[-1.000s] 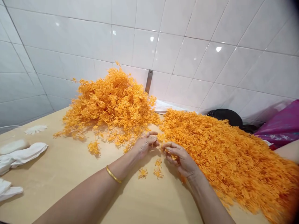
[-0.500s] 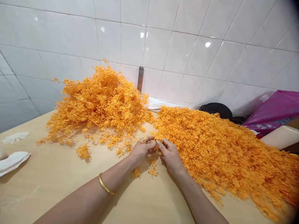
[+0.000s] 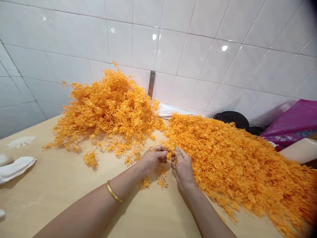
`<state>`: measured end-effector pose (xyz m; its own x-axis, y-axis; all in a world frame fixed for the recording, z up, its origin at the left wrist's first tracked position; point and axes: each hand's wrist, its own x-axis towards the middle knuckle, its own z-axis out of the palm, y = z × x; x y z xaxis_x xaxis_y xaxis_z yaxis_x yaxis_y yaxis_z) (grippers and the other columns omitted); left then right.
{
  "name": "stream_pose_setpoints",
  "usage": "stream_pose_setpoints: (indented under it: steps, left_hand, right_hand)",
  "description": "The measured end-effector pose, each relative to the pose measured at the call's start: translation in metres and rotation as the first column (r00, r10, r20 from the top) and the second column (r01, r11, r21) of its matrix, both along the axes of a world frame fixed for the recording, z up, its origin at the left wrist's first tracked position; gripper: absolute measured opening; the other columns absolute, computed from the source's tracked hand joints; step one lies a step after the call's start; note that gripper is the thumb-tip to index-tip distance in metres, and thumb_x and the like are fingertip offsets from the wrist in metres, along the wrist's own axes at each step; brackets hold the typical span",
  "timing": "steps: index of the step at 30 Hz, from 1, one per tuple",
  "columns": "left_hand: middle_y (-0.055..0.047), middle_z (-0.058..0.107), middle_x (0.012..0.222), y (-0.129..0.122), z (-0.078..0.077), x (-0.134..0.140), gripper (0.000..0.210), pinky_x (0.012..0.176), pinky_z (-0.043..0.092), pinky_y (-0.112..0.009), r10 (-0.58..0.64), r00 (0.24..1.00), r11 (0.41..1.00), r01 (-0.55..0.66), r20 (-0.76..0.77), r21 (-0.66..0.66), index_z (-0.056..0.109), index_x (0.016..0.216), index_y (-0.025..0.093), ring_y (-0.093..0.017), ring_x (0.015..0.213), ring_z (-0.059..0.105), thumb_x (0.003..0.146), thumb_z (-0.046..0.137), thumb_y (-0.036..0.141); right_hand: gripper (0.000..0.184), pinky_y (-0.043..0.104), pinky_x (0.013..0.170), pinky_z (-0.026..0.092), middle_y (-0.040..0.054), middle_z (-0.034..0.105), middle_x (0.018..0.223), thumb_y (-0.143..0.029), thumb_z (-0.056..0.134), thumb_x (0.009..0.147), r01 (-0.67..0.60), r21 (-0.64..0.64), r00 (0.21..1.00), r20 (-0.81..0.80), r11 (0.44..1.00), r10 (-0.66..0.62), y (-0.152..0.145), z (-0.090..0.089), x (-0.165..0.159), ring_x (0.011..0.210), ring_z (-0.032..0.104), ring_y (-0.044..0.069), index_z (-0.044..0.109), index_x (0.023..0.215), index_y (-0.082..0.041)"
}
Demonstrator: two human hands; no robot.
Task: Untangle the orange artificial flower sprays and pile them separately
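My left hand (image 3: pixel 151 160), with a gold bangle at the wrist, pinches a thin orange plastic flower stem that trails toward the tangled pile of orange flower stems (image 3: pixel 111 109). Just to its right, my right hand (image 3: pixel 183 168) is closed, thumb against fingers, on a small orange plastic flower piece mostly hidden by the fingers. A slim gap separates the two hands. Beneath them on the table lie a loose orange flower (image 3: pixel 162 181) and another flower piece (image 3: pixel 145 183). Beside my right hand spreads a wide heap of orange flower pieces (image 3: pixel 235 158).
A white-tiled wall (image 3: pixel 81 36) rises behind the wooden table (image 3: pixel 81 198). White petal-shaped pieces (image 3: pixel 21 142) and a white cloth-like item (image 3: pixel 17 168) lie at left. Behind the heap are a black rounded object (image 3: pixel 232 119) and a purple bag (image 3: pixel 292 119).
My hands, nearly touching before, have drawn slightly apart, the right one shifting to the right with the small flower piece. The view has turned slightly left.
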<state>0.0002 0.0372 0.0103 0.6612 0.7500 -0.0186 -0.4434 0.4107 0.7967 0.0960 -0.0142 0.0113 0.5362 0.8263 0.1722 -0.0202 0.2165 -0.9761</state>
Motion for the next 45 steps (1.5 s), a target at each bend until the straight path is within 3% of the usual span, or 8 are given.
stream_pose_setpoints:
  steps: [5, 12, 17, 26, 34, 38, 43, 45]
  left_hand:
    - [0.002, 0.049, 0.051, -0.001, 0.002, 0.001, 0.013, 0.052, 0.034, -0.022, -0.085, 0.994, 0.996, 0.086, 0.07, -0.011, 0.052, 0.06, 0.013, -0.007, 0.046, 0.043, 0.058, 0.065, 0.014]
    - [-0.002, 0.055, 0.065, 0.009, 0.0, -0.011, 0.015, 0.05, 0.033, -0.022, 0.09, 0.996, 0.993, -0.09, 0.004, -0.081, 0.049, 0.057, 0.012, -0.004, 0.045, 0.038, 0.056, 0.062, 0.005]
    - [-0.003, 0.057, 0.068, 0.006, 0.001, -0.01, 0.009, 0.049, 0.031, -0.021, 0.139, 0.988, 0.99, -0.14, -0.061, -0.013, 0.052, 0.06, 0.011, -0.004, 0.045, 0.038, 0.062, 0.061, 0.011]
    - [0.003, 0.042, 0.043, 0.003, -0.005, -0.007, 0.018, 0.046, 0.026, -0.021, 0.085, 0.975, 0.979, -0.044, -0.204, 0.199, 0.054, 0.057, 0.013, -0.006, 0.042, 0.037, 0.064, 0.064, 0.026]
    - [0.002, 0.044, 0.044, -0.001, -0.005, -0.004, 0.021, 0.044, 0.026, -0.02, -0.009, 0.983, 0.975, 0.05, -0.183, 0.219, 0.057, 0.058, 0.013, -0.006, 0.042, 0.038, 0.063, 0.065, 0.031]
    - [0.002, 0.044, 0.043, -0.001, -0.007, -0.004, 0.021, 0.042, 0.025, -0.02, -0.043, 0.984, 0.976, 0.078, -0.171, 0.203, 0.057, 0.058, 0.013, -0.006, 0.04, 0.037, 0.063, 0.064, 0.032]
    - [0.001, 0.045, 0.041, 0.001, -0.008, -0.01, 0.019, 0.044, 0.026, -0.021, 0.016, 0.975, 0.966, 0.042, -0.222, 0.256, 0.056, 0.054, 0.013, -0.006, 0.04, 0.039, 0.062, 0.064, 0.029]
    - [0.001, 0.046, 0.042, 0.002, -0.009, -0.011, 0.018, 0.044, 0.027, -0.021, 0.029, 0.974, 0.962, 0.033, -0.223, 0.271, 0.058, 0.055, 0.013, -0.007, 0.041, 0.04, 0.063, 0.064, 0.028]
  right_hand:
    - [0.031, 0.018, 0.034, 0.021, -0.0057, 0.04, 0.052, -0.045, 0.054, 0.069, -0.031, -0.032, 0.973, -0.228, 0.999, 0.023, -0.002, 0.01, -0.005, 0.038, 0.029, 0.004, 0.043, 0.059, -0.018]
    - [0.027, 0.02, 0.033, 0.025, -0.0068, 0.037, 0.051, -0.042, 0.051, 0.073, 0.307, 0.088, 0.929, -0.243, 0.948, -0.279, -0.011, 0.033, 0.053, 0.036, 0.029, 0.005, 0.039, 0.061, -0.021]
    - [0.022, 0.018, 0.036, 0.028, -0.0028, 0.049, 0.062, -0.038, 0.059, 0.067, 0.077, -0.054, 0.997, -0.006, 0.996, -0.078, -0.007, 0.024, 0.041, 0.044, 0.036, 0.005, 0.049, 0.07, -0.019]
    - [0.03, 0.018, 0.038, 0.023, -0.006, 0.039, 0.053, -0.045, 0.06, 0.066, -0.248, -0.141, 0.955, 0.129, 0.958, 0.266, -0.008, 0.014, 0.024, 0.045, 0.032, 0.005, 0.048, 0.064, -0.018]
    - [0.035, 0.02, 0.036, 0.016, -0.0086, 0.026, 0.044, -0.043, 0.058, 0.067, -0.06, -0.049, 0.998, -0.012, 0.997, 0.059, 0.001, 0.003, 0.012, 0.038, 0.021, 0.005, 0.037, 0.054, -0.019]
    - [0.032, 0.02, 0.034, 0.016, -0.0086, 0.028, 0.043, -0.039, 0.061, 0.064, 0.021, -0.02, 0.994, -0.108, 1.0, -0.023, 0.001, 0.015, 0.015, 0.037, 0.022, 0.004, 0.039, 0.053, -0.019]
    - [0.027, 0.019, 0.034, 0.019, -0.0095, 0.029, 0.042, -0.032, 0.061, 0.061, 0.306, 0.028, 0.912, -0.295, 0.952, -0.284, -0.007, 0.035, 0.055, 0.035, 0.022, 0.004, 0.038, 0.055, -0.02]
    - [0.026, 0.019, 0.035, 0.02, -0.0084, 0.032, 0.044, -0.035, 0.062, 0.061, 0.187, -0.021, 0.955, -0.231, 0.982, -0.187, -0.009, 0.034, 0.06, 0.037, 0.026, 0.005, 0.041, 0.056, -0.019]
